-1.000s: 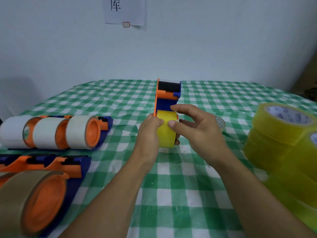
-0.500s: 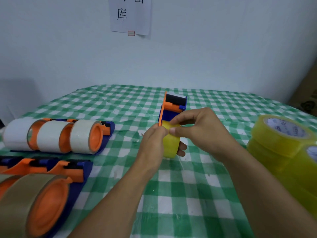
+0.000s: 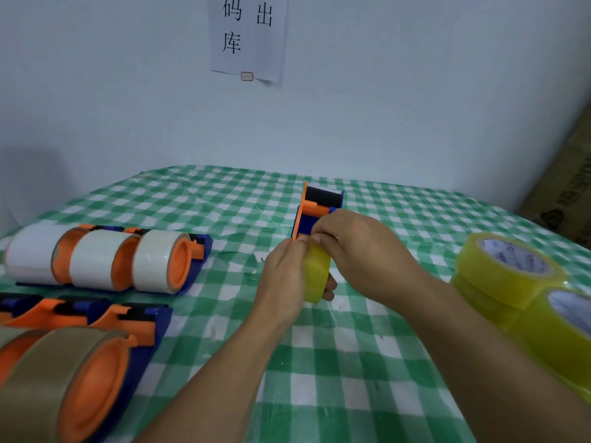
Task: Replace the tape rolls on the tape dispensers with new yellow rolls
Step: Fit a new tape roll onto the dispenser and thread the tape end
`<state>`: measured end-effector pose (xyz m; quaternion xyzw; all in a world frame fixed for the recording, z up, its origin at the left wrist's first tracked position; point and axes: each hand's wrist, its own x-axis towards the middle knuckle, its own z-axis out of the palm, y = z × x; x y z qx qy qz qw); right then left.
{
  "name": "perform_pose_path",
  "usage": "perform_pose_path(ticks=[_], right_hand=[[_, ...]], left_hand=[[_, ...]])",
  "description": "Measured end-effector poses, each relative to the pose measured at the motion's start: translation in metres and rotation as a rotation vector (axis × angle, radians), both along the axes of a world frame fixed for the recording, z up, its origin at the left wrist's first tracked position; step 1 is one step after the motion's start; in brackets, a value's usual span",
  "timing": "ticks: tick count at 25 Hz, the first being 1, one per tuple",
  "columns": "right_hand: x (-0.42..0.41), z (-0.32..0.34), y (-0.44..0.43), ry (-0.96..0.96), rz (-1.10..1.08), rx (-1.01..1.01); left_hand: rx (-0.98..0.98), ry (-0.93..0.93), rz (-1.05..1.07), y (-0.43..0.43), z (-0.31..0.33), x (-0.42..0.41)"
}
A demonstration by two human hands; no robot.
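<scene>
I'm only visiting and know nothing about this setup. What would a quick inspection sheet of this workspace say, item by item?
Surface: green-and-white checked tablecloth.
Job's things: orange-and-blue dispenser at centre, carrying a yellow roll; spare yellow rolls stacked at right; dispensers with white rolls and dispensers with brown rolls at left.
Clutter: nothing seen.
Hands: left hand grips the yellow roll; right hand pinches at the roll's top.
Cables: nothing seen.
Surroundings: white wall, paper sign, cardboard box at far right.
</scene>
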<state>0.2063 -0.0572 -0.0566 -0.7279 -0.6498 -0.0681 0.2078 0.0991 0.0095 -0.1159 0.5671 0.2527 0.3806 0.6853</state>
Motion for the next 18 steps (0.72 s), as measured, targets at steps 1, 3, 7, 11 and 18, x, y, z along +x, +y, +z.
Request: perform_pose_path(ticks=[1,3,7,11,18], right_hand=[[-0.001,0.000,0.000,-0.045,-0.008,0.001],[-0.003,0.002,0.000,0.036,-0.017,0.012],[-0.005,0.005,0.003,0.325,-0.043,0.041],[-0.008,0.009,0.009,0.119,-0.066,-0.018],[-0.004,0.019,0.011,-0.003,-0.109,-0.077]], left_hand=[[0.000,-0.007,0.012,0.000,0.000,0.001],[0.002,-0.016,0.028,-0.001,0.002,0.001],[-0.046,-0.039,0.007,0.000,0.002,0.000],[-0.042,-0.027,-0.050,0.000,0.003,-0.001],[-0.048,0.031,-0.113,0.003,0.003,0.000]])
